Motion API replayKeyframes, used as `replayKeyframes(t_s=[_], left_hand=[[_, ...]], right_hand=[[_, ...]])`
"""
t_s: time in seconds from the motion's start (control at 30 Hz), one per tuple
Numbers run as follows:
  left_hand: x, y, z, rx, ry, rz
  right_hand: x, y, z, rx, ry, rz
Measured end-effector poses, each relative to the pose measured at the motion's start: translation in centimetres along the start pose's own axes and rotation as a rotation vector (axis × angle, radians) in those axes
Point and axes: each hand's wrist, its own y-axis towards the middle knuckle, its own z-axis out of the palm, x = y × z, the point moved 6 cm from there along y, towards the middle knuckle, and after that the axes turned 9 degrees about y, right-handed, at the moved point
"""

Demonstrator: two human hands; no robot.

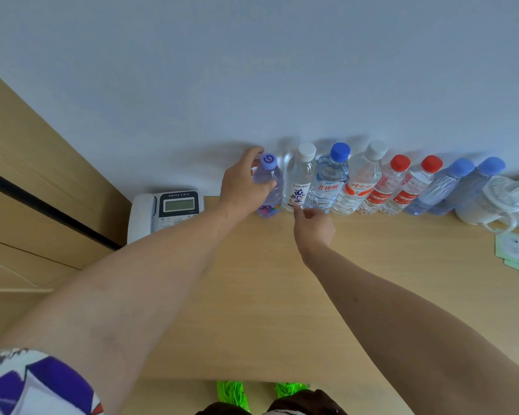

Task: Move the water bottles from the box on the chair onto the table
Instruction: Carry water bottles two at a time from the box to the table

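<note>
While the left hand (242, 187) wraps the shoulder of the purple bottle (269, 190), its thumb lies across the front just under the purple cap and its fingers (253, 152) curl round the far side, so the grip is closed on the bottle. That bottle stands upright on the table (252, 295) at the left end of a row against the wall (252, 70). The right hand (313, 227) hovers low in front of the row, loosely curled and holding nothing; its forefinger tip sits at the base of the white-cap bottle (298, 182), and contact cannot be confirmed. Row, left to right, bottles touching or just beside each other: purple bottle, white-cap bottle, blue-cap bottle (330, 181), second white-cap bottle (358, 184), two red-cap bottles (397, 187), two blue bottles (453, 187). All caps are on. The clear bottles show clear liquid; fill level in the tinted ones cannot be read. At the right end stand white cups (492, 202) with lids, contents hidden. A phone (165, 212) sits on the table left of the row, apart from it. Paper packets (516, 253) lie flat near the right edge.
</note>
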Motion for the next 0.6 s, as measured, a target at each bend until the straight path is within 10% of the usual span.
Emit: replayKeyframes(t_s=[0.6], left_hand=[[-1.0, 1.0, -0.9, -0.027, 0.065, -0.072]], right_hand=[[0.6, 0.2, -1.0, 0.094, -0.1, -0.078]])
